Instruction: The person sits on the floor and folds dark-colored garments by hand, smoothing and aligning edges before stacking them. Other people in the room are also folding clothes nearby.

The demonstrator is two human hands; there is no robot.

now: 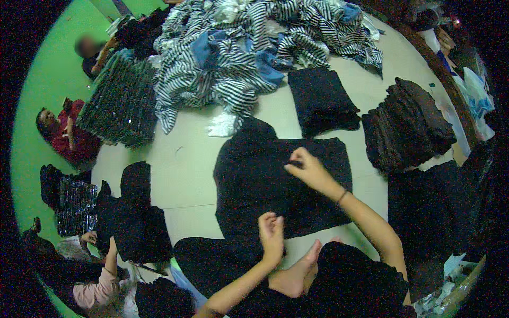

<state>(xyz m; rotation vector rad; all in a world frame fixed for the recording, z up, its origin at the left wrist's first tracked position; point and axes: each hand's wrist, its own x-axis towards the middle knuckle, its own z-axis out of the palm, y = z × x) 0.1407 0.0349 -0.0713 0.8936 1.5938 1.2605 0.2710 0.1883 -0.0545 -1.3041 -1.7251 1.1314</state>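
A black garment [249, 180] lies spread before me on the pale surface, with its sleeve-like part bulging toward the far side. Over its right half, my right hand [305, 167] is closed in a pinch; something dark shows between thumb and fingers, and I cannot make out whether it is cloth. My left hand [272, 236] is at the garment's near edge, its fingers curled in. Whatever the left fingers hold, if anything, is hidden. More black cloth [212, 259] lies beside my left forearm.
A heap of black-and-white striped garments [233, 53] fills the far side. Folded black garments [323, 100] and a dark brown stack [408, 124] lie to the right. Plastic-wrapped packs [119, 100] are piled far left. A co-worker's arm [110, 259] reaches over black garments [132, 222] at left.
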